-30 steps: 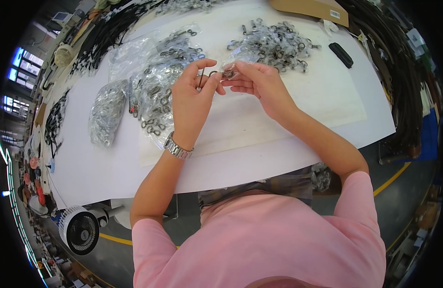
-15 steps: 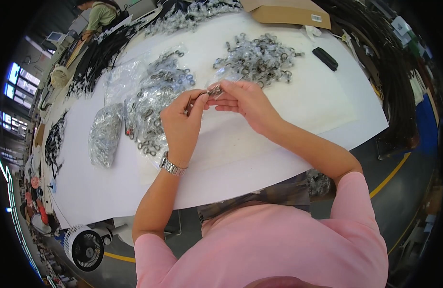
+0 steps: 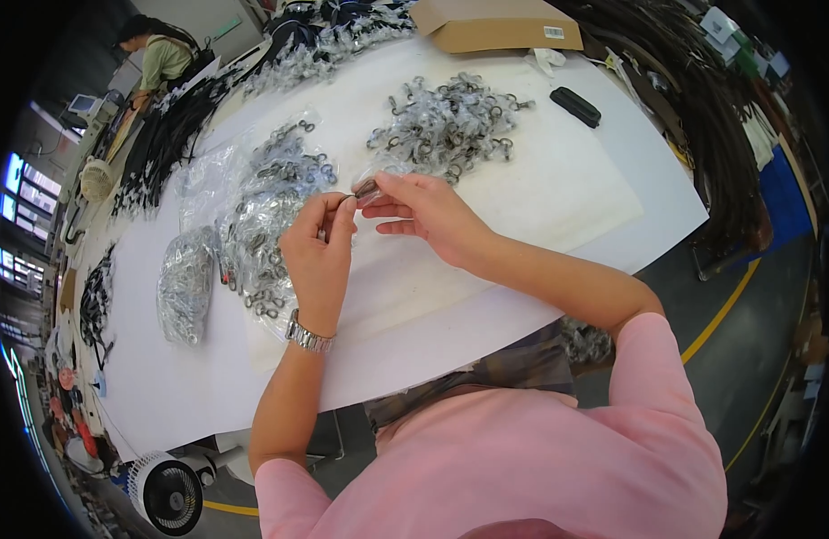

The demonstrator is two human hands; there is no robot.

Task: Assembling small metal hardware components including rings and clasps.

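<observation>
Over the middle of the white table, my two hands meet at a small dark metal clasp (image 3: 367,189) in clear plastic wrap. My left hand (image 3: 316,256), with a silver watch on its wrist, pinches the clasp's near end between thumb and forefinger. My right hand (image 3: 437,220) grips the other end with thumb and forefinger; its remaining fingers extend loosely beneath. The clasp's exact shape is partly hidden by fingers. Beyond my right hand lies a heap of wrapped metal clasps (image 3: 450,121). Beside my left hand, more wrapped metal pieces (image 3: 262,216) spill over clear plastic bags.
A filled clear bag (image 3: 185,287) lies at the left. An open cardboard box (image 3: 495,34) and a black oblong case (image 3: 575,107) are at the far side. Black straps (image 3: 163,135) line the far left edge. A fan (image 3: 166,494) stands at lower left; a person (image 3: 163,58) works far off.
The whole view has shifted, so the table and my hands appear lower and more to the left. Both hands keep hold of the clasp, with only slight finger movement.
</observation>
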